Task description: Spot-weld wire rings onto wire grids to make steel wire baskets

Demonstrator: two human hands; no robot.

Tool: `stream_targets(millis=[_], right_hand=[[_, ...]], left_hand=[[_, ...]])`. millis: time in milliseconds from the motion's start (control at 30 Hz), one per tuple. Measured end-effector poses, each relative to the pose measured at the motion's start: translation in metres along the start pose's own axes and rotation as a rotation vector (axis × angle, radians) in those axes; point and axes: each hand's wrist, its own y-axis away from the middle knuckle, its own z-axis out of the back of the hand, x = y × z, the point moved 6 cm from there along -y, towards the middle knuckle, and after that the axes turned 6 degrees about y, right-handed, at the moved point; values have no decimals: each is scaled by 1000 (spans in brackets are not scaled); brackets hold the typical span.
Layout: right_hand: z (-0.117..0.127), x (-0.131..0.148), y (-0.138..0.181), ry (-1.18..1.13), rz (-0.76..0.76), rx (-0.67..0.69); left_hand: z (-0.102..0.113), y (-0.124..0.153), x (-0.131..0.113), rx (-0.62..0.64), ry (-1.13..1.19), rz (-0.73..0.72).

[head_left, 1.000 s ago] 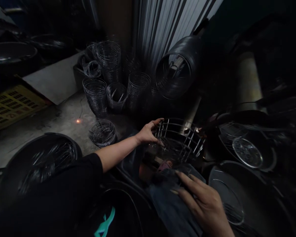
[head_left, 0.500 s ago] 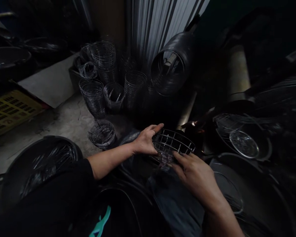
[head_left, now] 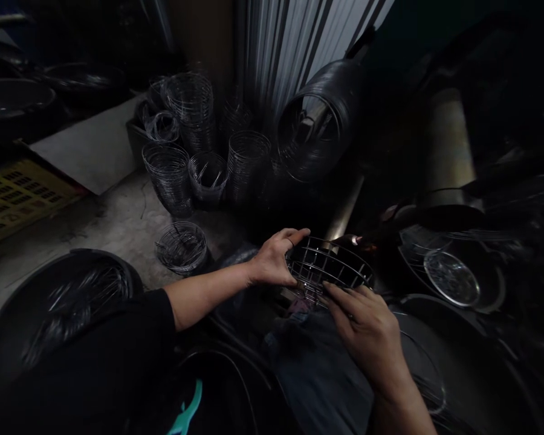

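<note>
A round wire cage (head_left: 329, 266), like a fan guard, sits in front of me above my knee. My left hand (head_left: 276, 260) grips its left rim, with the fingers curled over the wires. My right hand (head_left: 367, 329) rests on its near edge, fingers pressed on the wires. A small orange glow (head_left: 356, 240) shows just behind the cage, beside a dark metal arm.
Stacks of wire rings (head_left: 199, 151) stand on the concrete floor ahead. A black tub (head_left: 58, 302) of wire pieces sits at my left. A large black coil (head_left: 320, 130) leans at the back. A round guard with a centre disc (head_left: 451, 278) lies to the right. A yellow crate (head_left: 18, 196) is far left.
One second ago my right hand lay on my knee; it has moved up onto the cage's near edge. The cage has tilted flatter and shifted slightly.
</note>
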Motion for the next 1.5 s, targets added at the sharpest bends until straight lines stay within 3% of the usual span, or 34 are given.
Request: stream_targets(millis=[300, 833, 1167, 1300, 1500], right_hand=[[3, -13, -10, -91, -9, -89], [6, -34, -26, -104, -20, -104], [0, -58, -44, -81, -125, -102], [5, -64, -37, -132, -258, -104], [21, -63, 4, -515, -765, -404]], left_hand=[[-3, -12, 6, -9, 33, 11], [-6, -37, 13, 16, 166, 76], [-6, -65, 19, 36, 74, 166], [-8, -70, 23, 37, 138, 170], [-8, -76, 22, 32, 98, 153]])
